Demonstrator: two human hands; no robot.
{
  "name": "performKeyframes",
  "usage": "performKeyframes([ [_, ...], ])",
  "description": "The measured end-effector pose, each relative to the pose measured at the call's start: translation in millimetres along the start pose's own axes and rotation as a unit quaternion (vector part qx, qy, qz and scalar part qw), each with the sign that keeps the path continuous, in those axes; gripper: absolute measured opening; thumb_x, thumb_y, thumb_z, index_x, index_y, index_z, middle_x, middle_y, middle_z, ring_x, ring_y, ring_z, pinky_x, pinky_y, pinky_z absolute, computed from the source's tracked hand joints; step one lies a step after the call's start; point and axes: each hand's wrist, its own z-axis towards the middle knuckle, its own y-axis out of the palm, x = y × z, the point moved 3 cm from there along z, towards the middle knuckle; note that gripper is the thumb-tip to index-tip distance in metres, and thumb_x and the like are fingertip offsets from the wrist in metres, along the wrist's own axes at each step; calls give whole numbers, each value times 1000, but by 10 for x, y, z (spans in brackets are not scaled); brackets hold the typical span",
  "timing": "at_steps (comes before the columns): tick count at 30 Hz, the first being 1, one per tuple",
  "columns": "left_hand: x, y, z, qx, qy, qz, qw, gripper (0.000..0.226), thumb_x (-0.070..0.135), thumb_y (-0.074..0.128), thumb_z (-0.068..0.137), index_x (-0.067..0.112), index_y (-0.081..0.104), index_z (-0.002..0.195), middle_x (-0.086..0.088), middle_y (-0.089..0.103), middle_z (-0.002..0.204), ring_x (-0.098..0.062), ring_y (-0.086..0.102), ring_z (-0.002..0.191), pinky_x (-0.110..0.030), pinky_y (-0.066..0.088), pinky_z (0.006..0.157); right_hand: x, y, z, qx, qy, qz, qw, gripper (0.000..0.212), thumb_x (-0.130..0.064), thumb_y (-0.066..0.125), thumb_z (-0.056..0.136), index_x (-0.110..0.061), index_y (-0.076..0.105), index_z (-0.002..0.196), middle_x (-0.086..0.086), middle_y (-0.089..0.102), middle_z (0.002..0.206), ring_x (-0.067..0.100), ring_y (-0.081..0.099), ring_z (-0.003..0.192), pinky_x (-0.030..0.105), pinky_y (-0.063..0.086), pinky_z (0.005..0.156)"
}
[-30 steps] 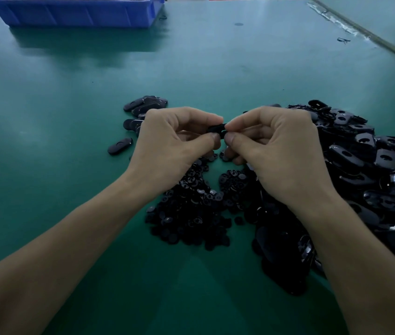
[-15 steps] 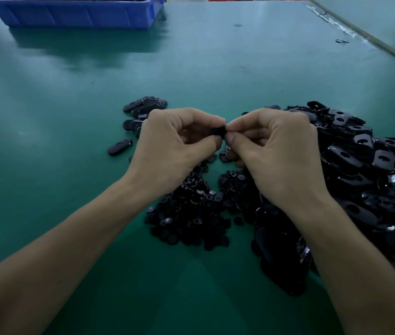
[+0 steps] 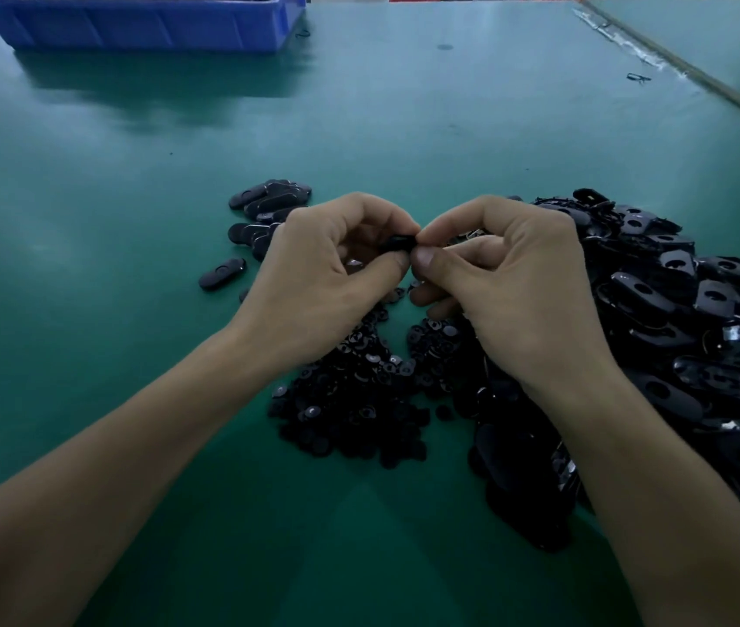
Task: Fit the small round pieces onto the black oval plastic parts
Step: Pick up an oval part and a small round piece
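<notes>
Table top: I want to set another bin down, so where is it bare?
Bare table runs between the blue bin and the small oval cluster, and left of the left forearm. Crowded: round pieces at centre, oval heap at right.

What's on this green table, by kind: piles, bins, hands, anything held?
Heaps of small black round pieces: 1
Heaps of black oval plastic parts: 2, right, left
Blue plastic bin: 1
Hands: 2, left hand, right hand
Black part pinched by both hands: 1
Total: 7
</notes>
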Motion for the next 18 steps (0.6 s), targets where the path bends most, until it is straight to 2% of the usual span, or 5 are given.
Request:
performKeyframes([
  [2,16,0,-3,-15,2,-16,1000,19,7,64,83,22,69,94,-1,73,84,-15,67,73,-33,59,67,5,-20,6,-6,9,29,1000,14,-5,76,86,-16,68,84,6,73,63,20,72,56,23,53,50],
  [4,23,5,-6,-31,7,-24,999,19,6,63,84,21,67,94,-6,72,85,-28,66,72,-41,59,66,10,-37,12,-12,13,38,999,15,-8,78,85,-18,67,89,7,73,64,22,72,56,23,53,49],
  [6,27,13,-11,-43,11,-28,999,18,5,63,85,20,67,95,-5,71,83,-34,65,72,-44,58,65,21,-49,19,-18,20,41,999,16,-11,79,85,-20,67,91,8,73,64,24,71,54,25,52,48],
  [11,21,31,-21,-61,11,-41,997,16,2,61,89,16,65,96,7,68,77,-15,60,65,-34,58,62,37,-67,27,-30,47,58,997,11,-13,80,84,-17,69,85,12,70,61,23,65,44,23,46,40],
  [18,18,32,-8,-60,-10,-88,994,13,4,61,87,12,64,96,8,67,71,-10,59,59,-23,53,59,28,-78,17,-39,54,16,998,12,-24,78,87,-16,70,86,8,69,60,20,62,41,21,43,38],
])
